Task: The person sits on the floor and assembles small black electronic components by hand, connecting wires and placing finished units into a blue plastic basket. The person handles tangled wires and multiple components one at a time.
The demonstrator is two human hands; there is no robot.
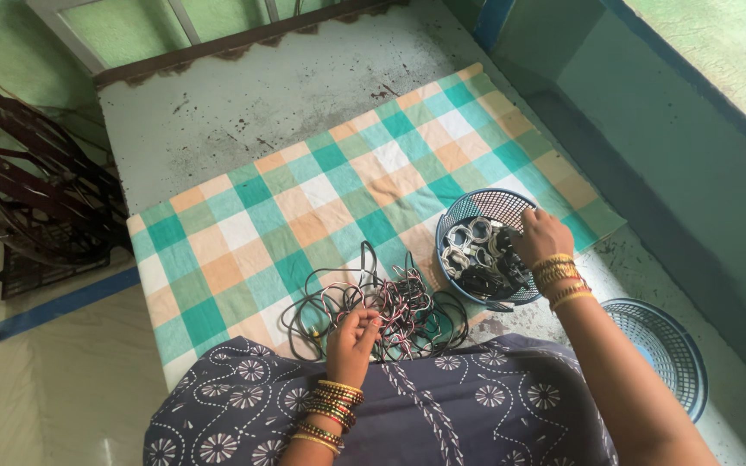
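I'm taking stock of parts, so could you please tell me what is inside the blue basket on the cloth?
The blue basket holds coiled cables; the right hand covers some, and the bottom is hidden.

left hand (pixel 351 338) on tangled cables (pixel 373 306), 6 o'clock | right hand (pixel 542 237) in blue basket (pixel 477 203) of coiled cables (pixel 477 255), 3 o'clock | checked cloth (pixel 304 207)

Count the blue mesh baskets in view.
2: one basket on the checked cloth, with the right hand inside; an empty basket beside the right forearm.
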